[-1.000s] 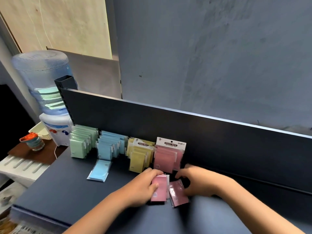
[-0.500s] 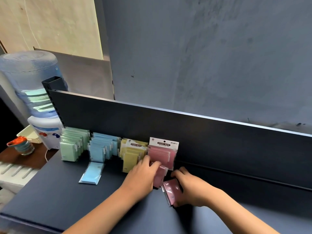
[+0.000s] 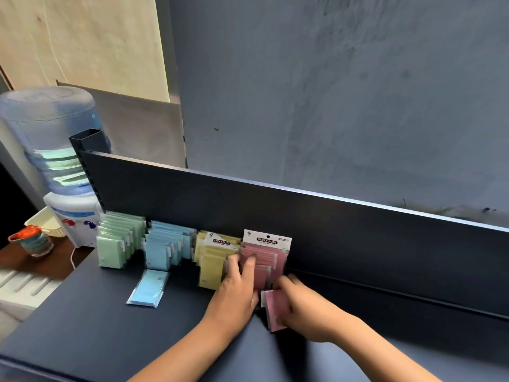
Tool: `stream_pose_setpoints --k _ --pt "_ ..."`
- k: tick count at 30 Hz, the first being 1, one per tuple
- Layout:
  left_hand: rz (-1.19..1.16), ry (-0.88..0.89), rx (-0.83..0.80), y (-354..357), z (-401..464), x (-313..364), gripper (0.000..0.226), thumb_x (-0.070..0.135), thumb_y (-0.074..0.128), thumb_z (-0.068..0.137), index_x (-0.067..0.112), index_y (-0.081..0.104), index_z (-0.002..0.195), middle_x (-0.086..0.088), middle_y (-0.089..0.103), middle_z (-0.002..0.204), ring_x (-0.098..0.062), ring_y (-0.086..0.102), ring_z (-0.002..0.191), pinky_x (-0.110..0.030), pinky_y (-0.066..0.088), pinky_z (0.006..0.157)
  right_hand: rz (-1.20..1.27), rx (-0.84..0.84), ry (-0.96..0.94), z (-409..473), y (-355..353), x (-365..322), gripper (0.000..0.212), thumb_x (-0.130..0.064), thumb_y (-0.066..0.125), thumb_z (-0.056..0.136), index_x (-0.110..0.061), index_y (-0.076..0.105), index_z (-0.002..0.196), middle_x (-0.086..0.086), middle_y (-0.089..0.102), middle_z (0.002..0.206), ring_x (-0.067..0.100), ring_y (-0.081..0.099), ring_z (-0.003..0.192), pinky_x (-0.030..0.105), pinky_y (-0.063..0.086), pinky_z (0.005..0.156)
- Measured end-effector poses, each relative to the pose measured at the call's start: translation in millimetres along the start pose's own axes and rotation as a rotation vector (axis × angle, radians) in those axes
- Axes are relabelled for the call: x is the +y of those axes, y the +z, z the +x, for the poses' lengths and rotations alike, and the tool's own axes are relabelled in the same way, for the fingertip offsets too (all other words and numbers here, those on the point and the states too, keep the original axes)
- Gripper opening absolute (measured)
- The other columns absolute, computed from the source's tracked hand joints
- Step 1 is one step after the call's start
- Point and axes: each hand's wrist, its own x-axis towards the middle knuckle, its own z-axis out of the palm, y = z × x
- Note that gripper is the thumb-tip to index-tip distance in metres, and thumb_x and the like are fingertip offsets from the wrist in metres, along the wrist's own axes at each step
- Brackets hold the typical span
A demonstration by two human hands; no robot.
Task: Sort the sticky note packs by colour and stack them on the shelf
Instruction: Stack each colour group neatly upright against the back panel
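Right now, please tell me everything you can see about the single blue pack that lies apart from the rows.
The single blue pack is a pale blue sticky note pad in a clear, glossy plastic sleeve. It lies flat on the dark shelf, slightly turned, just in front of the standing blue row, and seems not to touch it. Neither hand touches it. A small mark shows near its far right corner, too small to read.

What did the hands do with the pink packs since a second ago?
The left hand carried its pink pack up from the shelf into the pink row. The right hand still holds another pink pack lower down. Green, blue and yellow rows and the loose blue pack stayed put.
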Motion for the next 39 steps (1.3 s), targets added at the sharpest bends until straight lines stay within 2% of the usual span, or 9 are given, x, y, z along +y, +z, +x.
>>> stream_pose_setpoints --k 4,8,11,14,16,21,28,33,39 --pt "-0.048 0.02 0.049 -3.0 0.2 -6.9 0.068 0.006 0.067 0.083 0.019 0.032 0.14 -0.008 0.036 0.127 -0.03 0.071 0.079 -0.037 0.059 0.069 0.111 0.205 -0.053 5.7 4.3 -10.6 0.022 -0.018 0.055 0.092 -0.032 0.052 0.109 -0.011 0.054 0.109 0.008 0.056 0.09 0.028 0.05 0.08" --pt "-0.298 -0.006 0.046 -7.0 0.1 -6.4 0.064 -0.004 0.049 0.087 0.012 0.035 0.147 -0.008 0.035 0.135 -0.029 0.058 0.117 -0.036 0.047 0.104 -0.027 0.358 -0.055 15.1 8.5 -21.3 0.02 -0.027 0.06 0.093 -0.033 0.052 0.111 -0.011 0.056 0.114 0.017 0.063 0.091 0.036 0.053 0.072" --pt "-0.341 -0.001 0.029 -14.6 -5.8 -4.4 0.066 -0.005 0.046 0.088 0.013 0.034 0.15 -0.003 0.035 0.14 -0.023 0.054 0.124 -0.031 0.042 0.108 -0.277 0.435 -0.064 25.4 12.1 -24.6 0.028 -0.037 0.063 0.088 -0.03 0.055 0.114 -0.006 0.059 0.112 0.023 0.066 0.088 0.039 0.053 0.057" --pt "-0.324 0.008 0.009 -18.7 -14.9 -4.9 0.063 0.002 0.05 0.093 0.017 0.032 0.151 0.002 0.035 0.143 -0.015 0.05 0.127 -0.012 0.035 0.105 -0.358 0.463 -0.074 30.5 14.1 -32.7 0.037 -0.037 0.075 0.073 -0.024 0.06 0.104 0.003 0.056 0.105 0.027 0.063 0.081 0.034 0.047 0.041" --pt "-0.306 0.022 -0.01 -17.8 -20.4 -7.5 0.059 0.006 0.052 0.095 0.02 0.034 0.15 0.006 0.033 0.142 -0.011 0.049 0.126 -0.006 0.03 0.101 -0.376 0.511 -0.078 32.1 15.6 -36.9 0.041 -0.034 0.081 0.066 -0.018 0.061 0.099 0.008 0.054 0.107 0.028 0.06 0.08 0.032 0.045 0.04" --pt "-0.203 0.027 -0.063 -18.8 -33.3 -19.1 0.042 0.019 0.051 0.098 0.027 0.042 0.138 0.009 0.033 0.134 -0.019 0.06 0.108 -0.034 0.05 0.092 -0.383 0.572 -0.112 31.7 19.2 -38.1 0.04 -0.029 0.082 0.066 -0.013 0.055 0.09 0.009 0.05 0.101 0.03 0.056 0.076 0.033 0.047 0.046" --pt "-0.115 0.019 -0.041 -29.9 -40.7 -54.1 0.018 0.021 0.05 0.095 0.023 0.06 0.11 0.007 0.048 0.11 -0.02 0.061 0.091 -0.039 0.051 0.08 -0.516 0.524 -0.281 34.0 24.9 -36.1 0.032 -0.021 0.078 0.064 -0.018 0.05 0.079 0.004 0.051 0.084 0.029 0.052 0.069 0.037 0.043 0.052" --pt "0.009 -0.149 0.045 -61.2 -53.2 -91.1 0.003 0.028 0.056 0.094 0.026 0.056 0.095 0.008 0.05 0.096 -0.023 0.062 0.073 -0.041 0.05 0.062 -0.569 0.408 -0.33 35.3 42.2 -34.8 0.032 -0.017 0.08 0.062 -0.022 0.051 0.076 -0.001 0.052 0.072 0.027 0.053 0.062 0.038 0.045 0.048" --pt "0.27 -0.542 -0.025 -98.6 -49.2 -124.4 0.043 0.053 0.062 0.092 0.018 0.044 0.107 -0.002 0.033 0.099 -0.032 0.069 0.087 -0.035 0.039 0.059 -0.591 0.392 -0.294 39.5 33.9 -41.1 0.035 -0.013 0.086 0.058 -0.023 0.055 0.072 -0.004 0.054 0.059 0.024 0.054 0.048 0.032 0.036 0.039"
